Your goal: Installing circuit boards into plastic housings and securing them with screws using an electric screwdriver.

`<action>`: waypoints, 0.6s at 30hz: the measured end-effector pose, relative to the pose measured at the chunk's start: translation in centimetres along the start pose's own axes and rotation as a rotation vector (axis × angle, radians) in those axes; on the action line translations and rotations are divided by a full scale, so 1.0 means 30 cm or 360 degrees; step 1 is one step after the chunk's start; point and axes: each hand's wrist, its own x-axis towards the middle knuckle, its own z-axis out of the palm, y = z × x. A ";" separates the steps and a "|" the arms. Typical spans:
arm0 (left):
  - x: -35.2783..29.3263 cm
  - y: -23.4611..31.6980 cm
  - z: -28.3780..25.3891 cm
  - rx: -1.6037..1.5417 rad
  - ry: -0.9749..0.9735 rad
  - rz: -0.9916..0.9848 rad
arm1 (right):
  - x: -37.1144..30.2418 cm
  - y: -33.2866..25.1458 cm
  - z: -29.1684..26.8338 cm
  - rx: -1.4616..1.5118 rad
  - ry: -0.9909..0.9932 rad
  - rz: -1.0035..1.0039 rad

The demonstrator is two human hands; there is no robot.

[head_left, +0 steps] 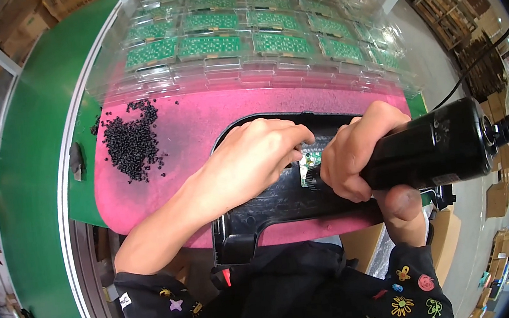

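I have the right hand [358,156] wrapped tight around a corded black power screwdriver [438,144], its tip over the green circuit board [313,158] inside the black plastic housing [261,213], while the left hand [263,148] curls beside that board, its fingertips too hidden for me to tell whether they pinch anything.

Pale, seemingly illegible marking [442,131] on black driver [417,152]

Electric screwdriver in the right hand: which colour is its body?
Black; the screwdriver shows best in the head view.
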 end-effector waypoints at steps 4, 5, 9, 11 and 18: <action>0.003 0.006 0.001 -0.0010 -0.0043 -0.0003 | 0.016 -0.001 -0.025 0.0086 -0.0154 -0.0010; 0.002 0.001 0.004 -0.0009 -0.0047 -0.0008 | 0.014 0.001 -0.022 0.0092 -0.0153 -0.0009; 0.001 0.003 0.002 -0.0021 -0.0100 -0.0003 | 0.006 -0.004 -0.021 0.0039 -0.0058 0.0019; 0.003 0.009 0.001 -0.0015 -0.0139 -0.0031 | 0.003 -0.003 -0.026 0.0078 -0.0077 0.0021; 0.001 0.005 0.004 -0.0146 -0.0165 -0.0059 | 0.008 0.033 -0.076 0.0362 -0.0054 -0.0562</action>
